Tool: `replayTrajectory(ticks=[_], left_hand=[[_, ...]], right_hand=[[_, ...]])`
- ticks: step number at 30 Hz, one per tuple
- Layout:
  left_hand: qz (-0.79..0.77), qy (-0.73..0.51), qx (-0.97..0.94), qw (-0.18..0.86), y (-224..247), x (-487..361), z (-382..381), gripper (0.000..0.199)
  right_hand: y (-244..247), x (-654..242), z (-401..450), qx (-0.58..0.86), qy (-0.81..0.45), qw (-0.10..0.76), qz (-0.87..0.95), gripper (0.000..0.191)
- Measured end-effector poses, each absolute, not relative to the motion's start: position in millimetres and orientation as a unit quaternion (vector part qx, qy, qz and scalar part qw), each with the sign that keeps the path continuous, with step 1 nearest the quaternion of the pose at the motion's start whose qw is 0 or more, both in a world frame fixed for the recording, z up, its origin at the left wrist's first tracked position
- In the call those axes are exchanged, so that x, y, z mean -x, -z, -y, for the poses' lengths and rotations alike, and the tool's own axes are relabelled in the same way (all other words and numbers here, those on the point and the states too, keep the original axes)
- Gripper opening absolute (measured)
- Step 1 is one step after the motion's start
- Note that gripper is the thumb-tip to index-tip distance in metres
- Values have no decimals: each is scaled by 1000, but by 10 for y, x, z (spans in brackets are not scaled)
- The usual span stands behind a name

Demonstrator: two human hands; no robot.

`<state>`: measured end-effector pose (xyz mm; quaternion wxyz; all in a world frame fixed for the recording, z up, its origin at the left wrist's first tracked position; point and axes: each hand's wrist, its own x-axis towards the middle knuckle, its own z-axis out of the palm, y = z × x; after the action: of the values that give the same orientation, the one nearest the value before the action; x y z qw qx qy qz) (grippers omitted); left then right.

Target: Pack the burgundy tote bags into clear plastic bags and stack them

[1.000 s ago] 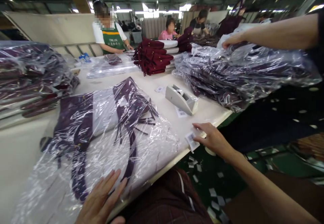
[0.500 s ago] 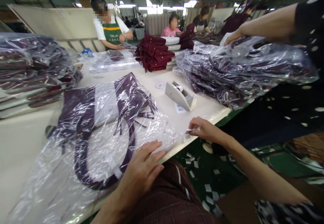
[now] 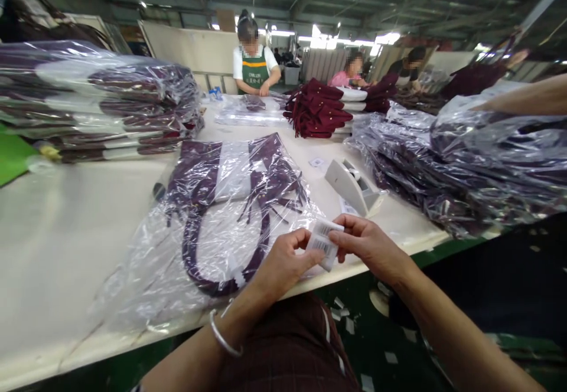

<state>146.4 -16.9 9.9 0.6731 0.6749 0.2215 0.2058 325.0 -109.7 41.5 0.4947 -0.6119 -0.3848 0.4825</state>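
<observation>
Between my two hands is a small stack of white barcode labels (image 3: 324,239), above the table's front edge. My left hand (image 3: 287,262) pinches its lower left side, and my right hand (image 3: 361,241) grips its right side with thumb and fingers. Left of them a dark purple bag (image 3: 190,173) with a looped handle and fringes lies flat inside a clear plastic bag (image 3: 146,274). A grey tape dispenser (image 3: 348,186) stands just beyond my right hand, with a label (image 3: 348,207) beside its base.
Stacks of plastic-wrapped bags lie at the left (image 3: 101,97) and right (image 3: 425,162). Dark red fringed bags (image 3: 316,108) are piled behind. Another person's arm (image 3: 522,97) reaches over the right pile. A person in a green apron (image 3: 254,70) stands across the table.
The view has swung left. My left hand has lifted off the plastic and closed on the labels. My right hand has raised the labels from the table edge, and their barcodes now show.
</observation>
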Motion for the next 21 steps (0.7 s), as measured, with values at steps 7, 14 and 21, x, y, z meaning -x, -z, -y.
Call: replayTrajectory(ticks=[7, 14, 21], left_hand=[[-233, -286, -790, 489, -163, -1197, 43, 16], [-244, -375, -777, 442, -3, -1015, -219, 17], [-278, -310, -719, 556, 207, -838, -487, 27]], right_hand=[[-150, -3018, 797, 524, -624, 494, 303, 51], [-22, -2925, 449, 493, -682, 436, 318, 53], [160, -3308, -336, 677, -424, 307, 518, 24]])
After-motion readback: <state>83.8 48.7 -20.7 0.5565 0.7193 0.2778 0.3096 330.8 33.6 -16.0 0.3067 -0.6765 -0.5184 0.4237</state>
